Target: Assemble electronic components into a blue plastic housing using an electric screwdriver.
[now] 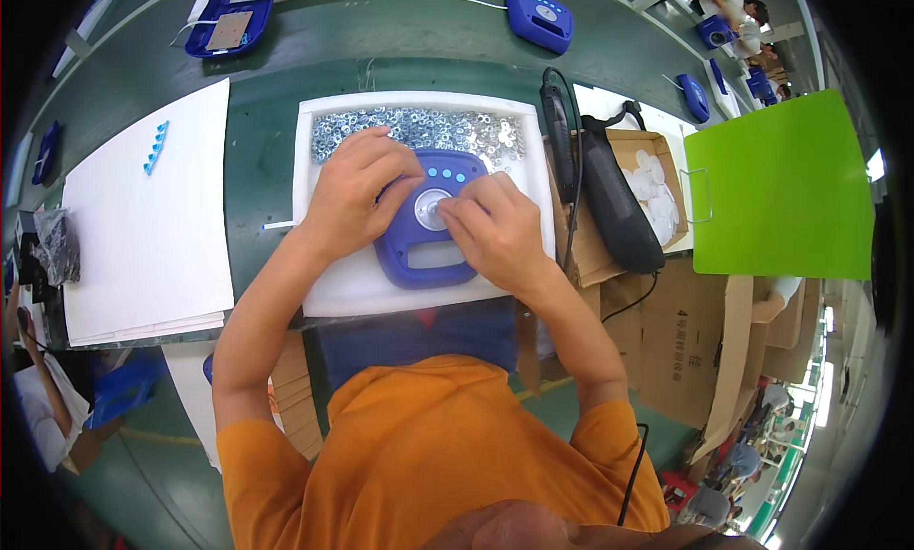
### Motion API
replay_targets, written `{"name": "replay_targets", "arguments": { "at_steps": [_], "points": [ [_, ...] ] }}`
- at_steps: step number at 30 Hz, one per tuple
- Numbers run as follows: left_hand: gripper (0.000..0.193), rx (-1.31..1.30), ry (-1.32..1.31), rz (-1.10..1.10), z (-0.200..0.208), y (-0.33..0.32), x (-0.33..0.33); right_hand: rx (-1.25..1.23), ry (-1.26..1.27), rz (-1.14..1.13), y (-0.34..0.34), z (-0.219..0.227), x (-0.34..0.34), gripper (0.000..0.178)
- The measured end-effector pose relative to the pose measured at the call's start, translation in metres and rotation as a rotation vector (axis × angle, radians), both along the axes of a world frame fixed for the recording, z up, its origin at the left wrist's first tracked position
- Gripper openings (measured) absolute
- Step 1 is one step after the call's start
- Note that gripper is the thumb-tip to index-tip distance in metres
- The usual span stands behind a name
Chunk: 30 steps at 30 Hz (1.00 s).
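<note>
A dark blue plastic housing (pixel 447 272) with a handle opening lies flat on a white foam tray (pixel 343 298). Its face carries light blue buttons (pixel 447 173) in a row and a round silver-white dial (pixel 431 217). Over the housing's upper left side, my left hand (pixel 362 190) is closed in a pinch, its fingertips beside the buttons. Thumb and fingers of my right hand (pixel 500 228) pinch together at the dial's right edge. Whatever either pinch holds is too small or hidden to tell. Small metal nuts or washers (pixel 381 123) fill the tray's far strip.
White sheets (pixel 143 236) with a light blue strip of small parts (pixel 156 148) lie left. A black mesh case (pixel 614 198), a carton of white discs (pixel 655 193) and a green board (pixel 781 188) stand right. More blue housings (pixel 540 20) lie on the far belt.
</note>
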<state>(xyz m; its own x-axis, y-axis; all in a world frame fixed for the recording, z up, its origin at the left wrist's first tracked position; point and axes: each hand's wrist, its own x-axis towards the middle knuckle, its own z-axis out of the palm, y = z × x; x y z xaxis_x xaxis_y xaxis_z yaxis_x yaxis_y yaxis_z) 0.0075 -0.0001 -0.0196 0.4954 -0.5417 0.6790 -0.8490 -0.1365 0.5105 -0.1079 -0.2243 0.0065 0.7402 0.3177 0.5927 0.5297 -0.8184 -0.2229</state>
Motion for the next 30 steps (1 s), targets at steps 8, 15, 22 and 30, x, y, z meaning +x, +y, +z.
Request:
{"name": "replay_targets", "arguments": {
  "at_steps": [8,15,22,30],
  "points": [
    [0.013,0.048,-0.059,-0.072,0.001,-0.004,-0.005,-0.096,-0.002,0.06,-0.005,0.001,-0.002,0.014],
    [0.017,0.138,-0.217,-0.164,0.0,-0.009,-0.009,0.052,0.04,-0.081,-0.02,0.006,-0.016,0.015],
    [0.015,0.202,-0.297,-0.173,0.004,-0.007,-0.01,0.081,0.093,-0.086,-0.021,0.005,-0.024,0.018],
    [0.017,0.2,-0.102,-0.248,0.016,0.004,-0.008,0.146,0.125,0.004,-0.02,0.01,-0.02,0.022]
  ]
}}
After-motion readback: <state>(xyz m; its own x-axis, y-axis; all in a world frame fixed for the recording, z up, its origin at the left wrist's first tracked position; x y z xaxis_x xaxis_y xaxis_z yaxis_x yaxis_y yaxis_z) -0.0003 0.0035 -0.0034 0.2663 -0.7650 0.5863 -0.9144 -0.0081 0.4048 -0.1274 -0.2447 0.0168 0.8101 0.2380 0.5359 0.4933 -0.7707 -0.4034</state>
